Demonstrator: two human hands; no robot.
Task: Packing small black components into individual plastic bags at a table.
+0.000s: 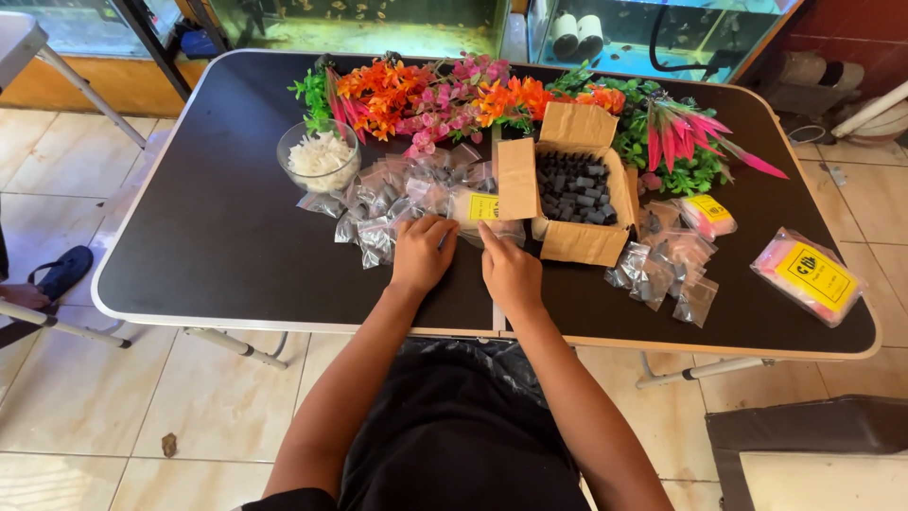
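Note:
My left hand [423,254] and my right hand [509,274] rest side by side on the black table [218,237], both closed on the near edge of a small clear plastic bag [465,237]. Just beyond them lies a packet with a yellow label [480,206] and a heap of small clear bags holding dark pieces [388,201]. An open cardboard box [567,185] full of dark grey cylinders [573,185] stands to the right of my hands.
A glass bowl of white bits [320,156] sits at the back left. Artificial plants and flowers [454,95] line the far edge. More small bags [667,265] and yellow-labelled packets [810,274] lie to the right. Fish tanks [378,24] stand behind.

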